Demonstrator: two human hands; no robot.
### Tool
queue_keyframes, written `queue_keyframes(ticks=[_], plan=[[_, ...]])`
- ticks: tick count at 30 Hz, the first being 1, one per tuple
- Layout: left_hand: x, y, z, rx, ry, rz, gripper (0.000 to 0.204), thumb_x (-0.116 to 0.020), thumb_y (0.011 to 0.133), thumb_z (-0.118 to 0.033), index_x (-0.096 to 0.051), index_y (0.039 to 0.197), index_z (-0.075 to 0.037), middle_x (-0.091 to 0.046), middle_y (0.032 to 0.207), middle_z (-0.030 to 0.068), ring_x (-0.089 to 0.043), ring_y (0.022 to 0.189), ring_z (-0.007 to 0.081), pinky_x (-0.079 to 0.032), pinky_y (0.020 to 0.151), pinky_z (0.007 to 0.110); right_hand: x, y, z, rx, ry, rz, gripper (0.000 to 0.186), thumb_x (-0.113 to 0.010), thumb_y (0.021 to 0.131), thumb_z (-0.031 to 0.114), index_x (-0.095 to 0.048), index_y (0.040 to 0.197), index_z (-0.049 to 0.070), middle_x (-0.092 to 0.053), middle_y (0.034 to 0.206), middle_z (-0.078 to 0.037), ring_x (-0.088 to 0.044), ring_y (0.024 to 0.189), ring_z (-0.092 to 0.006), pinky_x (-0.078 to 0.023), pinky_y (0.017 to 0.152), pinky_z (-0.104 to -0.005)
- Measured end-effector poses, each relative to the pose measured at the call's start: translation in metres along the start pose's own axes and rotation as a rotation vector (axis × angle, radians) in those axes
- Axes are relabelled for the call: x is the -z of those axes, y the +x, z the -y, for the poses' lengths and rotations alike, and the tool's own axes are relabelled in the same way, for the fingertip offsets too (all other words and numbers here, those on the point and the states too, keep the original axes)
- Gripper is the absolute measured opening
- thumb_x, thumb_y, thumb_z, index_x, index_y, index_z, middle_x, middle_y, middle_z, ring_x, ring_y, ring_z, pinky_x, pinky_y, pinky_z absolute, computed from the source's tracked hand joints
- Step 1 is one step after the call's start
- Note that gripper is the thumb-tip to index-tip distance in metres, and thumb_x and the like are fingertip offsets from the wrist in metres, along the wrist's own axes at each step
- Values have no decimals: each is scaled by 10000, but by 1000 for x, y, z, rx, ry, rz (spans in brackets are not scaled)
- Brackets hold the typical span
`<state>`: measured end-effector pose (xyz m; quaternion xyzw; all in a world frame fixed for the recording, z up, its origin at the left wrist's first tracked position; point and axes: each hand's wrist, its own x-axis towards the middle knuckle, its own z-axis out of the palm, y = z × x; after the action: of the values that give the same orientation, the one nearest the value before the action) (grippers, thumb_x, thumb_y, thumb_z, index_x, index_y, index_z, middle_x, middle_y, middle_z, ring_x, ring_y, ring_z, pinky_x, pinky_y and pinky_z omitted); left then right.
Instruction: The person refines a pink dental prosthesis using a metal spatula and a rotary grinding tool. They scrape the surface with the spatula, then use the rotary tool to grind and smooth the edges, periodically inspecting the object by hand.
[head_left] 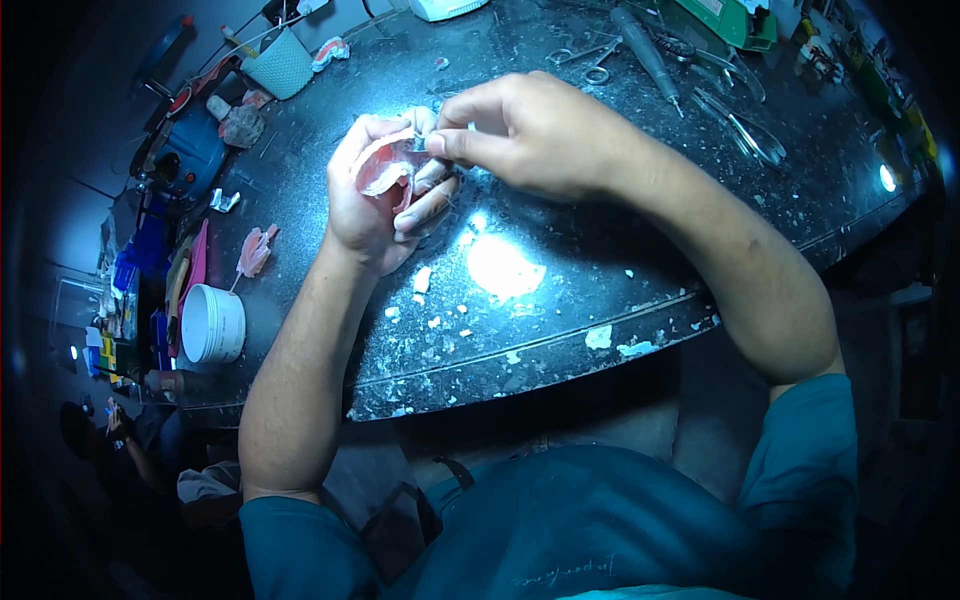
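My left hand [365, 215] is closed around a curved pink piece [385, 172] that looks like a denture base, with white plaster-like material along it. Its fingers wrap the far and right sides, so part of the piece is hidden. My right hand [510, 135] reaches in from the right, thumb and index finger pinched together at the piece's right edge. Something small and thin shows at those fingertips, too small to name. White dust covers the left fingers. Crumbs of white plaster [422, 280] lie on the dark bench below the hands.
Handpiece [648, 58], scissors [590, 60] and pliers [740, 128] lie at the far right, near a green box [735, 22]. To the left stand a white tub [213, 325], a blue machine [195, 155] and a woven basket [280, 65]. A pink lump [256, 250] lies nearby.
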<state>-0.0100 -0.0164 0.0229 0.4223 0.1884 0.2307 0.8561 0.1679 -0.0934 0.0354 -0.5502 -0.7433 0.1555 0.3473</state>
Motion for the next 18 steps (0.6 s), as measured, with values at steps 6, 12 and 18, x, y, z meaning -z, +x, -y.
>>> queue_keyframes(ticks=[6,12,18], plan=[[13,-2,0,10,-31,104,423,-348,973,-377,-519,747,-63,-462,538,15,-403,346,94,-339,311,214,-9,-10,10,111,-504,-116,252,-529,982,274,-711,1058,117,-724,775,-123,-735,709,-244,-616,668,-415],[25,0,0,24,-37,219,427,-334,972,-390,-580,880,-53,-472,604,4,-375,381,93,-301,340,236,-15,-12,10,180,-547,-199,231,-545,980,289,-693,1025,117,-714,732,-112,-734,671,-243,-612,592,-391],[26,1,-1,18,-6,203,427,-336,968,-396,-571,860,-56,-463,606,3,-370,383,95,-296,344,245,-13,-13,15,180,-612,-188,237,-554,978,282,-683,1023,89,-706,718,-130,-735,654,-250,-606,546,-388]])
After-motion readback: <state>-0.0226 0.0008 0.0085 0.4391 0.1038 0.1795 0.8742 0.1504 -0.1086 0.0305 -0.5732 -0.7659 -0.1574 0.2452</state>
